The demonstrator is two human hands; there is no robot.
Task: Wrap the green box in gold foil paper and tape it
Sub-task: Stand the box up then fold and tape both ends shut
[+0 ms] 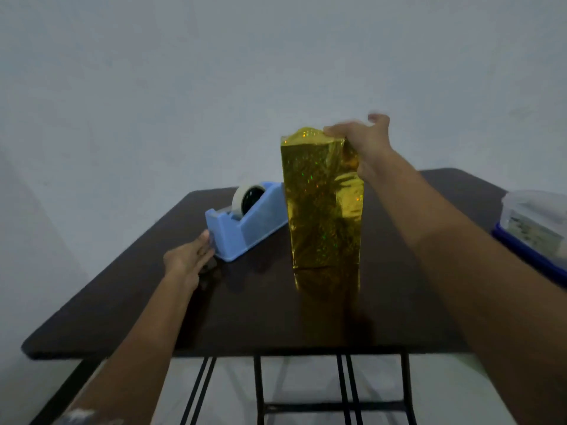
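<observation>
I see the box (323,200) standing upright on its short end near the middle of the dark table (245,317), fully covered in gold foil paper (319,167) with a sparkly holographic grain (no green shows through anywhere). Its shine reflects in the glossy tabletop just in front of its base.

My right hand (362,142) is at the top right corner of the box, fingers curled over the upper end and pinching the loose foil there against the box; the thumb sticks up behind and is blurred. The foil at that top end looks crumpled and not lying flat.

My left hand (190,259) rests low on the table toward the left edge, its fingers pressed together and touching the near end of the blue tape dispenser (245,222). I cannot tell whether there is a strip of tape between the fingertips; something faintly clear may sit there, but it is too small to be sure.

The dispenser lies just left of the box, angled toward the far edge, with a pale tape roll (247,197) seated in its cradle. At the right edge of the table sits a clear plastic container (537,222) with a blue rim, well apart from the box.
</observation>
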